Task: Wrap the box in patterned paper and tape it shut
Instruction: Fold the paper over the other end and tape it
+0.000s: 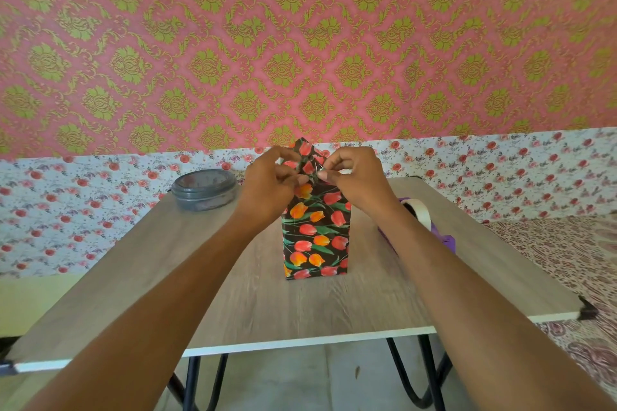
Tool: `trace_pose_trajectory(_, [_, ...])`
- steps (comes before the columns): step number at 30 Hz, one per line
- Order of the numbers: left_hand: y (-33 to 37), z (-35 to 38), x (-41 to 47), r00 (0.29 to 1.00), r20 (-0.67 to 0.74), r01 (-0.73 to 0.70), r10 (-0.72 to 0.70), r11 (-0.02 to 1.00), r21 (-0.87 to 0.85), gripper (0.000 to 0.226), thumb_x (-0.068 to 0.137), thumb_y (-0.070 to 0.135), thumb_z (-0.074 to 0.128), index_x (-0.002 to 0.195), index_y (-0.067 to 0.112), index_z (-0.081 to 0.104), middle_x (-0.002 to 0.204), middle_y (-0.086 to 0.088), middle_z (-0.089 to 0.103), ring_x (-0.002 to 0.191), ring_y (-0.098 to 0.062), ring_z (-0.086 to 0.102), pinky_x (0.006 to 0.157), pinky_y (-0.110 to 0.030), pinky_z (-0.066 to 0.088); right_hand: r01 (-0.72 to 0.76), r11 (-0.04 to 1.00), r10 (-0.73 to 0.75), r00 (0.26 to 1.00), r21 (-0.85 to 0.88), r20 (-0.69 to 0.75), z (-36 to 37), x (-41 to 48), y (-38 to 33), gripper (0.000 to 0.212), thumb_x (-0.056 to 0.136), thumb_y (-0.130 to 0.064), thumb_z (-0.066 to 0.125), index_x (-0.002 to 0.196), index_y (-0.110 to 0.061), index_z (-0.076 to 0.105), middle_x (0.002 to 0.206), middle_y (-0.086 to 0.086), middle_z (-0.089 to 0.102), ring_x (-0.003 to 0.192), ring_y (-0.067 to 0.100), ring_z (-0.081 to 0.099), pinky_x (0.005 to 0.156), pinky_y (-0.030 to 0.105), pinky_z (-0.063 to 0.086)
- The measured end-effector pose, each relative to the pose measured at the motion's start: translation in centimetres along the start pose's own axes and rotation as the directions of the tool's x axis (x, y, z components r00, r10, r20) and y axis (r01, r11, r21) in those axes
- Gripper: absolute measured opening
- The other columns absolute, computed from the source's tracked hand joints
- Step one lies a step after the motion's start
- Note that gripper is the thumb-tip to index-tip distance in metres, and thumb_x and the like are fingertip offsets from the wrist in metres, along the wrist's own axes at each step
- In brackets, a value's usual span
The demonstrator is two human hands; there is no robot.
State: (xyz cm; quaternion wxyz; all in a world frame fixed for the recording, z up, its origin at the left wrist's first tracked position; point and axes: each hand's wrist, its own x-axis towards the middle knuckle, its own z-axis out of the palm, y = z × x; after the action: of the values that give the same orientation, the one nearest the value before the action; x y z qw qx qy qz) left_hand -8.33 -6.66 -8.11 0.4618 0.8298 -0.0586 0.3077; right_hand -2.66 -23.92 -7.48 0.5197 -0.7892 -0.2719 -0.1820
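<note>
A tall box [315, 237] wrapped in black paper with red and orange tulips stands upright in the middle of the wooden table [233, 294]. At its top a pointed paper flap [305, 148] sticks up. My left hand [270, 183] and my right hand [355, 177] meet at the top of the box. Between their fingertips they pinch a small clear piece of tape [317, 172] against the folded paper.
A purple tape dispenser [430, 227] with a white roll lies on the table right of the box, partly behind my right forearm. A round grey lidded container [204, 188] sits at the table's far left. A patterned bed cover [567, 260] lies to the right.
</note>
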Motion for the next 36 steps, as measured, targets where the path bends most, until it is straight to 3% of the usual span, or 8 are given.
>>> trace_pose_trajectory(3, [0.0,-0.1,0.3,1.0,-0.006,-0.012,0.012,0.999,0.043,0.008,0.089,0.009,0.077,0.092,0.012,0.07,0.066,0.009,0.073,0.068,-0.008,0.071,0.072,-0.038,0.061,-0.019,0.998,0.02,1.0,0.061,-0.022,-0.1,0.0,0.0,0.01,0.084,-0.004,0.08,0.08,-0.003,0.071,0.081,-0.002,0.071,0.077,-0.009,0.065,0.068,0.005,0.044])
trace_pose_trajectory(6, [0.0,0.0,0.4,0.999,0.001,-0.046,0.046,0.997,0.057,0.004,0.091,0.004,0.073,0.09,0.008,0.073,0.067,0.008,0.073,0.071,-0.015,0.073,0.076,-0.045,0.06,-0.04,0.986,0.041,0.999,0.162,-0.004,-0.3,0.0,-0.3,0.015,0.084,-0.001,0.079,0.092,-0.01,0.069,0.086,0.003,0.075,0.085,0.006,0.071,0.079,0.026,0.055])
trace_pose_trajectory(10, [-0.3,0.1,0.3,0.997,0.013,-0.075,0.075,0.996,0.054,0.008,0.093,0.004,0.069,0.09,0.007,0.075,0.074,-0.005,0.076,0.072,-0.029,0.072,0.072,-0.05,0.059,0.114,0.991,-0.12,0.987,0.064,0.105,-0.4,0.8,-1.1,0.027,0.086,0.0,0.075,0.103,-0.02,0.07,0.085,0.007,0.073,0.086,0.01,0.071,0.081,0.03,0.055])
trace_pose_trajectory(15, [-1.1,-0.2,0.4,0.996,0.016,-0.094,0.093,0.993,0.069,0.008,0.093,0.005,0.07,0.091,0.008,0.077,0.076,-0.002,0.077,0.07,-0.021,0.073,0.07,-0.047,0.06,0.199,0.977,-0.182,0.963,-0.07,0.199,-0.9,2.5,-2.2,0.02,0.084,-0.001,0.079,0.097,-0.016,0.078,0.075,0.001,0.07,0.076,0.01,0.069,0.08,0.026,0.056])
trace_pose_trajectory(20, [-1.9,-0.2,0.7,0.995,0.037,-0.099,0.096,0.989,0.105,0.011,0.095,0.007,0.067,0.088,0.013,0.073,0.072,-0.003,0.074,0.071,-0.027,0.072,0.068,-0.046,0.06,0.037,0.999,-0.034,0.965,-0.008,0.261,-0.6,2.9,-2.3,0.019,0.09,0.003,0.072,0.085,-0.015,0.072,0.077,0.014,0.06,0.073,0.019,0.055,0.07,0.03,0.049])
trace_pose_trajectory(24, [-1.8,-0.1,0.6,0.993,0.042,-0.115,0.111,0.985,0.126,0.014,0.096,0.005,0.065,0.085,0.012,0.069,0.075,-0.002,0.072,0.071,-0.016,0.069,0.062,-0.026,0.054,-0.019,0.999,0.026,0.959,-0.026,0.284,0.2,2.6,-2.0,0.004,0.098,-0.005,0.063,0.098,-0.004,0.067,0.088,0.01,0.061,0.082,0.02,0.057,0.081,0.032,0.046])
trace_pose_trajectory(28, [-1.7,-0.4,0.9,0.991,0.06,-0.128,0.122,0.984,0.121,0.015,0.096,0.003,0.065,0.085,0.012,0.071,0.07,0.001,0.069,0.064,-0.006,0.064,0.059,-0.02,0.048,0.079,0.996,-0.067,0.974,-0.047,0.218,0.7,2.6,-2.1,0.01,0.095,-0.009,0.069,0.087,-0.013,0.064,0.091,0.009,0.069,0.09,0.025,0.067,0.084,0.036,0.052])
trace_pose_trajectory(36, [-1.5,-0.7,0.6,0.995,0.068,-0.082,0.076,0.993,0.089,0.012,0.087,0.027,0.079,0.086,0.016,0.077,0.073,0.006,0.075,0.071,-0.004,0.072,0.071,-0.031,0.059,0.175,0.983,-0.175,0.984,-0.054,0.018,1.0,2.1,-1.2,0.023,0.087,-0.004,0.076,0.085,-0.011,0.055,0.065,-0.003,0.059,0.061,0.004,0.057,0.065,0.029,0.05])
